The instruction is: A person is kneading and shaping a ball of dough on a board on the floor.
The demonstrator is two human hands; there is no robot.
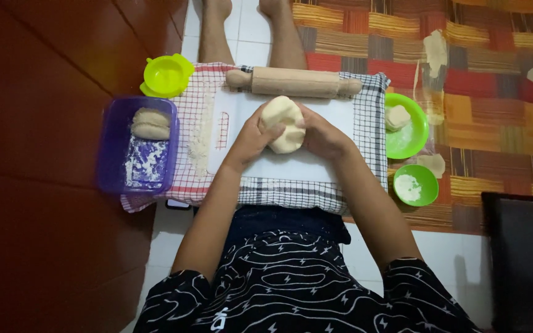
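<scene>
A: What is held, and where?

B: A pale lump of dough (284, 123) is cupped from both sides over the white cutting board (291, 163), just in front of the wooden rolling pin (293, 82). The left hand (249, 139) is wrapped on one flank, the right hand (320, 137) on the other; each grip is closed on the dough, fingers curled round it.

A: What is set around it?

B: The board is laid on a checked cloth (371, 123). A purple tub (137, 145) with more dough and flour is seen to the left, a yellow-green mould (166, 75) behind it, and two green bowls (409, 154) to the right.

A: What could go wrong?

B: It is judged that the dough could be stuck to the palms or the board, since little flour is seen under it. If it is pressed unevenly, the lump could be torn. The rolling pin, lying very close behind, could be nudged and rolled off the cloth.
</scene>
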